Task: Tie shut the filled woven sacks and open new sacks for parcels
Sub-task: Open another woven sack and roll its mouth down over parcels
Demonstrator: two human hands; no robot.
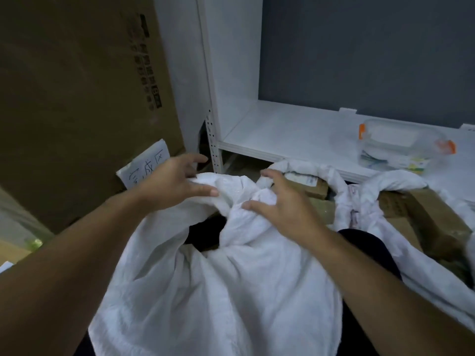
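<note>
A filled white woven sack (pixel 218 291) stands right in front of me, its mouth gathered into twisted folds near the top. My left hand (pixel 174 181) rests on the left flap of the mouth with fingers spread and nearly straight. My right hand (pixel 277 199) lies on the right flap, fingers loosely spread over the cloth. Between the flaps a dark gap (pixel 205 229) shows. Behind it, an open sack (pixel 331 176) with a rolled rim holds brown cardboard parcels (pixel 316 186). Another open sack (pixel 395 183) sits to its right.
A tall cardboard box (pixel 77 98) stands at the left with a handwritten paper note (pixel 146 163) on it. A white shelf (pixel 282 129) runs behind the sacks, carrying a clear plastic container (pixel 401 142) with orange clips. A perforated shelf post (pixel 213 142) rises by my left hand.
</note>
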